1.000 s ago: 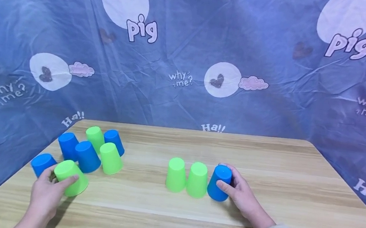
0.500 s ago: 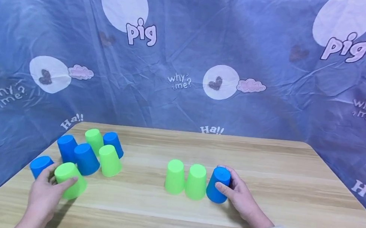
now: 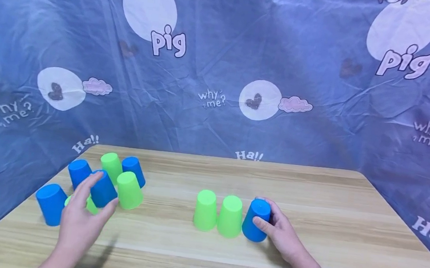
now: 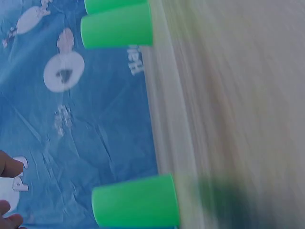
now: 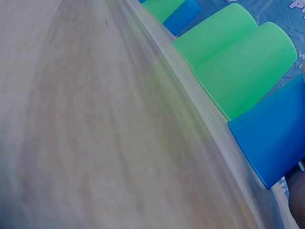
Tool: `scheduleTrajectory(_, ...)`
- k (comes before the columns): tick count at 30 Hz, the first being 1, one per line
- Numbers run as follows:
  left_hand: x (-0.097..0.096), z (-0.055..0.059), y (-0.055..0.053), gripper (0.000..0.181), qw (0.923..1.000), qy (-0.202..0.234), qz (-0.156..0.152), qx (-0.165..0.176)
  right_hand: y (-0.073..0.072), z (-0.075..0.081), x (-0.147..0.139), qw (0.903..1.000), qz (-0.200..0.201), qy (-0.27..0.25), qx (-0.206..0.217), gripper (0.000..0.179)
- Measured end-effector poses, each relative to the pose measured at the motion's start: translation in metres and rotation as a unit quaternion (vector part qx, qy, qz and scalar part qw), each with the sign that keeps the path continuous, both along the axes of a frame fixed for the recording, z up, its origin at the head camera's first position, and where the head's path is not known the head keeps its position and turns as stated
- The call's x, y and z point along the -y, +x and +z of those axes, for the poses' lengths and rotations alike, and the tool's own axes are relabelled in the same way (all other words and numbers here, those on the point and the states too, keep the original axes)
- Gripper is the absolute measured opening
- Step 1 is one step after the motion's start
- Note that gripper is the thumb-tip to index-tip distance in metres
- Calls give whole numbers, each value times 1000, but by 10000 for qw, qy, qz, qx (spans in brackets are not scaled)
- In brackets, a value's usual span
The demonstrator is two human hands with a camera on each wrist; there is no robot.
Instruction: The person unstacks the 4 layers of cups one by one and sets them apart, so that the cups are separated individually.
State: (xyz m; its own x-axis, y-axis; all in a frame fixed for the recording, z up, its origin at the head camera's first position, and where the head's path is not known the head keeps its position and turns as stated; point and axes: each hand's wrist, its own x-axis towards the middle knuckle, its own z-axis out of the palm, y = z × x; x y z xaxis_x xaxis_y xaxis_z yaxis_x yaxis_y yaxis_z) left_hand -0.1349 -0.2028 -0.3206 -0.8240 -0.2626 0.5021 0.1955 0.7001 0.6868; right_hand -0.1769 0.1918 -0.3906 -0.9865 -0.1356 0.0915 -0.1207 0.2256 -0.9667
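Observation:
In the head view my right hand (image 3: 285,235) grips an upside-down blue cup (image 3: 253,223), thumb on its near side and fingers behind. Just left of it, a green cup (image 3: 230,217) and another green cup (image 3: 205,211) stand in the same row. My left hand (image 3: 82,220) hovers with fingers spread and nothing in its grasp. Its fingertips overlap a blue cup (image 3: 105,191) in this view. A green cup (image 3: 92,206) is mostly hidden behind that hand. In the left wrist view, fingertips (image 4: 9,164) show at the left edge, apart from the green cup (image 4: 136,202).
Around the left hand, more upside-down cups stand on the wooden table (image 3: 169,257): a near blue cup (image 3: 51,204), a blue cup (image 3: 78,173), a green cup (image 3: 129,191), a far green cup (image 3: 111,167) and a far blue cup (image 3: 134,171). A printed blue cloth (image 3: 185,117) hangs behind.
My left hand has let go of the near green cup and moved right and slightly forward, toward the blue cup behind it. The right hand keeps its grip on its blue cup.

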Motion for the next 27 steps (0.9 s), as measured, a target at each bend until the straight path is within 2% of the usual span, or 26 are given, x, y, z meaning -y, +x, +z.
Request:
scheduleTrajectory(8, -26, -3, -3, 57, 9991, -31, -352, -234, -1, -1, 1, 10000, -17, 21, -56, 58)
scheduleTrajectory(13, -40, -5, -10, 53, 9949, 371, -895, -271, -1, -2, 1, 10000, -60, -11, -52, 56)
scheduleTrajectory(17, -52, -9, -17, 50, 9871, 861, -1337, -207, 0, -3, 1, 9999, -97, -30, -56, 55)
scheduleTrajectory(23, -68, -14, -29, 46, 9651, 1902, -1799, 0, 1, -4, 1, 9999, -98, -22, -84, 55)
scheduleTrajectory(27, -78, -13, -31, 45, 9545, 2140, -2074, 68, 0, -3, 1, 9999, -80, -22, -84, 56)
